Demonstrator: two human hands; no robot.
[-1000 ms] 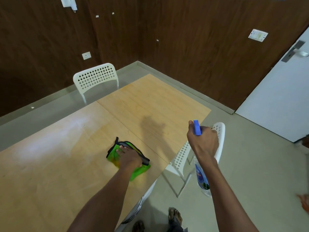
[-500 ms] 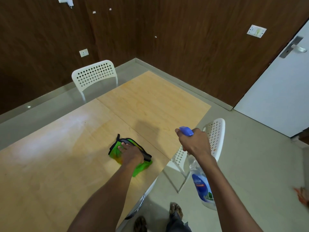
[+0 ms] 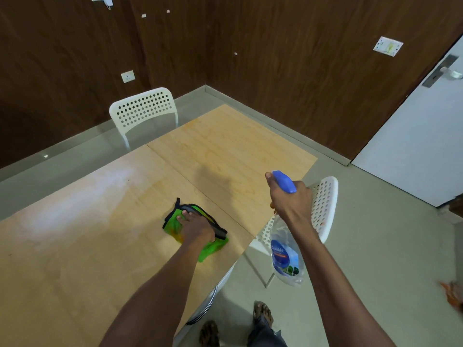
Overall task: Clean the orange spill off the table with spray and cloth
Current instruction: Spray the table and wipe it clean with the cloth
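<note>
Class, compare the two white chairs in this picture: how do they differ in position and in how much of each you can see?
The far chair stands across the table, its perforated backrest facing the camera; the near chair stands at the table's right edge, backrest seen obliquely. The far chair is unobstructed; the near chair is partly hidden behind the right hand and spray bottle. Both are white with perforated backs.

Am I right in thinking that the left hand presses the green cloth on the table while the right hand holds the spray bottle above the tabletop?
Not quite: the head view shows the spray bottle in the right hand hanging off the table edge, over the floor. The left hand does press the green cloth.
</note>
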